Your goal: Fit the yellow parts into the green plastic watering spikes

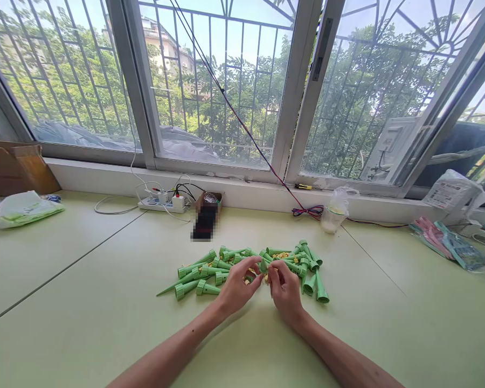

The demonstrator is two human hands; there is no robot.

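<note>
A heap of green cone-shaped plastic spikes (pixel 210 269) lies on the pale green table (pixel 84 302), with several small yellow pieces (pixel 282 255) mixed in. My left hand (pixel 236 285) is closed in a pinch on a green spike (pixel 262 265) at the near edge of the heap. My right hand (pixel 285 288) sits right beside it, fingers curled and pinched on a small yellowish piece I cannot name. The two hands nearly touch at the fingertips.
A white power strip (pixel 161 203) with plugs and cables lies by the window sill. Beside it stands a small open box (pixel 208 207). A clear plastic cup in a bag (pixel 334 213) stands at the back right. Packets (pixel 448 240) lie far right; a green-white bag (pixel 22 209) and cardboard box (pixel 12 167) far left.
</note>
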